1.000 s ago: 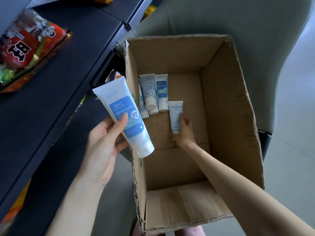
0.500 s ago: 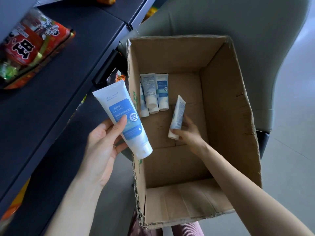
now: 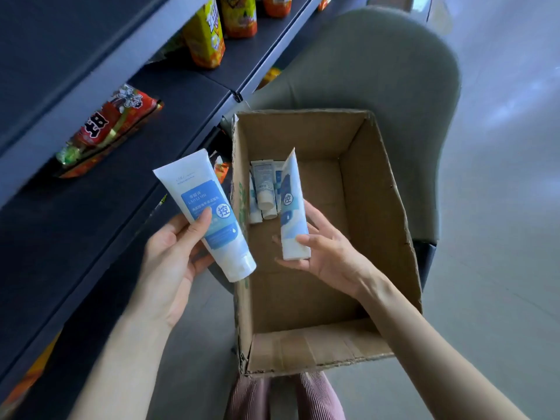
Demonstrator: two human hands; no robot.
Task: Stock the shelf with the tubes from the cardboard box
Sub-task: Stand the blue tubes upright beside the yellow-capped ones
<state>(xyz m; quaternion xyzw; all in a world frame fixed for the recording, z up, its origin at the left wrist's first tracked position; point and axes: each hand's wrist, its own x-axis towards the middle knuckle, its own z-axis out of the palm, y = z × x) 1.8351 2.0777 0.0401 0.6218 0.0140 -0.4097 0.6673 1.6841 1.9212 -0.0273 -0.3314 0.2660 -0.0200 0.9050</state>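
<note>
An open cardboard box stands in front of me beside a dark shelf. My left hand grips a white and blue tube just left of the box, cap pointing down. My right hand pinches a second white and blue tube above the inside of the box, held upright with its cap at the bottom. Several more tubes lie on the box floor at the far left corner, partly hidden behind the raised tube.
A red snack bag lies on the shelf to the left. Yellow and orange bags stand on a higher shelf. A grey chair back rises behind the box. Pale floor lies to the right.
My right hand has lifted its tube off the box floor and turned it upright. The view has tilted up, bringing the higher shelf into sight. The left hand still holds its tube.
</note>
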